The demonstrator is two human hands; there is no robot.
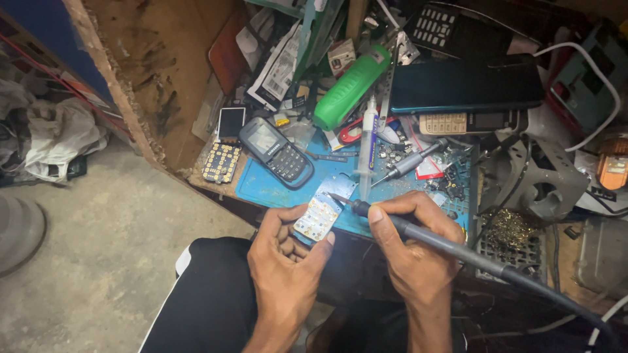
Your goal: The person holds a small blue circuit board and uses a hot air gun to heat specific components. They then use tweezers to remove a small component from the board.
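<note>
Here, left hand [284, 261] pinches a small circuit board [318, 216] w/ rows of pale keypad contacts, thumb at its lower right edge, fingers curled under it. Board sits tilted, just over the near edge of the blue mat [261, 186]. Right hand [412, 245] is closed round a grey soldering iron [418, 232], pen-style; tip points left & touches the board's top edge. Iron's cable [556, 294] runs off to the lower right.

On the mat, behind the board: a dark keypad phone [276, 151] lying flat, a syringe [368, 140] pointing toward the hands, a second iron-like tool [412, 160] beside it. Left of the phone, a bare keypad board [222, 162] w/ gold contacts at the surface's edge. Further back: green bottle [350, 88] on its side, a dark smartphone [466, 84] atop clutter. Right of the mat, a grey metal stand [546, 180] & a wad of brass wool [511, 229].
</note>
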